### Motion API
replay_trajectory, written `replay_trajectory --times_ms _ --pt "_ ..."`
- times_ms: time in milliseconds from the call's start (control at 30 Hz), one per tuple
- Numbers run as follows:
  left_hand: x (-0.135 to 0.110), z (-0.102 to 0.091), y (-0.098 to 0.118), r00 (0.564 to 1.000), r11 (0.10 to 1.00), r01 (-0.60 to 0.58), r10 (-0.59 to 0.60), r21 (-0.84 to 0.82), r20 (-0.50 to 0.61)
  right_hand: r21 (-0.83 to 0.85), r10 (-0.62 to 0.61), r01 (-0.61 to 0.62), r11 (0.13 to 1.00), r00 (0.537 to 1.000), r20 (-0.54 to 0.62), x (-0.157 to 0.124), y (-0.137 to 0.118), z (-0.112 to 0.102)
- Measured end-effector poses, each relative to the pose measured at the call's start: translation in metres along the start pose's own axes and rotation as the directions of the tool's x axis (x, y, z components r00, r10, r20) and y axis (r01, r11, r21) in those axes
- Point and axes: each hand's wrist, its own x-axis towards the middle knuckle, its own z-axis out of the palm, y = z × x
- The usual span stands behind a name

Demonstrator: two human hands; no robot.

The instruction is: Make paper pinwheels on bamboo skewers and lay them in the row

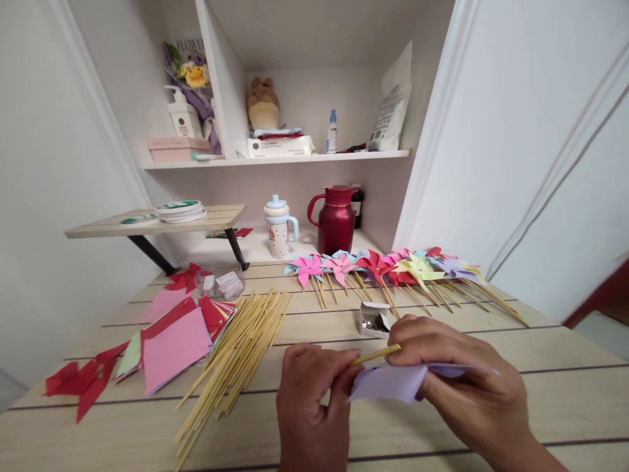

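My left hand [319, 387] pinches a thin wooden stick [376, 355] between thumb and fingers, low over the table's front. In my right hand [462, 373] is a folded lavender paper pinwheel [390, 382], gripped between thumb and fingers close below the stick. The stick's far end meets the right index finger. Where paper and stick join is hidden by the fingers. Just beyond my hands stands an open small box of metal pins [376, 322]. To the left lie a pile of wooden sticks [240, 354] and a stack of coloured paper squares [177, 344].
Finished pinwheels [339, 265] on sticks lie in a row along the table's back right. A red folded paper [88, 380] rests at the left. Behind stand a dark red jug [337, 219], a spotted cup [279, 233] and a small raised stand [211, 219] with round discs.
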Motion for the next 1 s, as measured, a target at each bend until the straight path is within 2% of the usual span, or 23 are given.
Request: replay_trajectory --times_ms 367,600,833,1000 --pt "-0.0008 0.0012 -0.0019 0.999 0.999 -0.034 0.034 -0.018 -0.019 0.004 -0.018 0.018 1.000 1.000 0.014 0.0011 0.0007 0.0007" --pt "-0.0029 0.0014 -0.0012 0.993 0.993 -0.098 0.102 0.072 -0.058 -0.010 0.013 -0.013 1.000 1.000 0.009 0.0008 -0.0015 0.0012" --pt "0.0036 -0.0050 0.0012 0.972 0.959 -0.228 0.233 0.167 -0.013 -0.012 0.012 -0.012 1.000 1.000 0.003 0.0018 -0.0019 0.0016" --pt "0.0026 -0.0054 -0.0002 0.969 0.950 -0.248 0.247 0.191 0.027 -0.012 0.012 -0.012 1.000 1.000 0.014 0.0013 -0.0014 0.0013"
